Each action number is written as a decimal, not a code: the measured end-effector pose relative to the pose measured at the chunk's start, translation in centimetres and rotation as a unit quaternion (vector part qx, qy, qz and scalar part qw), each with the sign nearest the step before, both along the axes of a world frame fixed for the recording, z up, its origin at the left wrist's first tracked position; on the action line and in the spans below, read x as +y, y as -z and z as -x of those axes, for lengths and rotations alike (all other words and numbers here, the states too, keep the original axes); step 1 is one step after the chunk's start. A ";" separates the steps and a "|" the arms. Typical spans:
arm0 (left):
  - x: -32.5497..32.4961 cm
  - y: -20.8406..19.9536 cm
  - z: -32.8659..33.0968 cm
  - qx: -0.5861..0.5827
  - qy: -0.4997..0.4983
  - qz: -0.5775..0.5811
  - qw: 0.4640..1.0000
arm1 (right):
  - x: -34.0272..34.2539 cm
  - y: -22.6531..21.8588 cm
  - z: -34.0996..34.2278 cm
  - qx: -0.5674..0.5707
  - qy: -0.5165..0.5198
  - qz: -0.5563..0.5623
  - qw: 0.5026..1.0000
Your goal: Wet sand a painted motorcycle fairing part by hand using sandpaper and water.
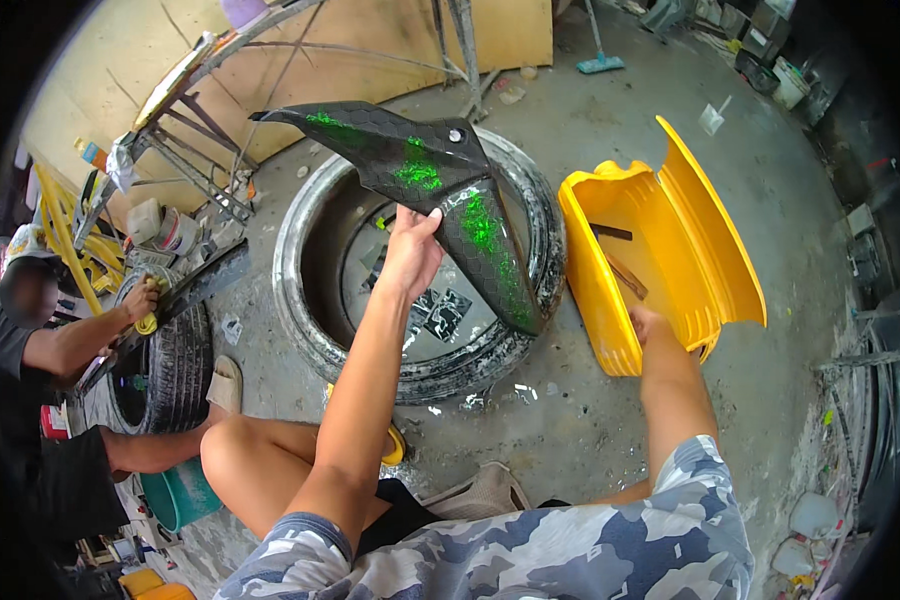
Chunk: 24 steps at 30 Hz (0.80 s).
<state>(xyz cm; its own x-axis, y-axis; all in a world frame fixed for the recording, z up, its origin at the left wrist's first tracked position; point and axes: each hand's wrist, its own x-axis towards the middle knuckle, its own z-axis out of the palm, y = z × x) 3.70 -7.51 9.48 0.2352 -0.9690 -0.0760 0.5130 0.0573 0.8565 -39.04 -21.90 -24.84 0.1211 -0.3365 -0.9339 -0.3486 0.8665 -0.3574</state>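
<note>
My left hand point(410, 252) is closed on the lower edge of a black panel point(440, 150), its thumb on the near face. The panel looks like a motorcycle fairing: angular, with a honeycomb pattern, bright green patches and a hole near the top. It is held up over a wet tire point(300, 290) lying flat on the floor. My right hand point(652, 326) is at the near end of a yellow cut-open plastic container point(595, 270), fingers curled. A brown strip point(625, 275) lies in the container just beyond it. Whatever the right fingers grip is hidden.
At the left, another person point(60, 340) works on a long dark piece point(200, 275) above a second, upright tire point(185, 350). A metal stand point(205, 125) is at the back left, a blue brush point(600, 65) at the back. A green bucket point(178, 495) stands near my knee.
</note>
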 end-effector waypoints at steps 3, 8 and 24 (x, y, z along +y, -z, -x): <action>-1.8 1.2 2.1 0.052 -0.004 0.064 0.997 | -1.1 -8.8 3.2 -0.324 0.237 0.044 0.915; -3.5 1.7 5.1 0.022 -0.060 0.061 0.996 | -4.2 -28.8 -2.3 -0.294 0.027 0.204 0.933; -0.9 6.6 7.9 0.166 -0.164 -0.021 0.972 | 12.6 -33.5 -16.9 0.060 0.027 0.679 0.732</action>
<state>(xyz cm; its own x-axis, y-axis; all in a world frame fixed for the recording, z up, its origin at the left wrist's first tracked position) -4.23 -8.37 2.84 0.4865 -0.8404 -0.2387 0.7221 0.2330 0.6514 -22.16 -9.33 8.67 0.0183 -0.9650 0.2617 -0.4273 -0.2441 -0.8705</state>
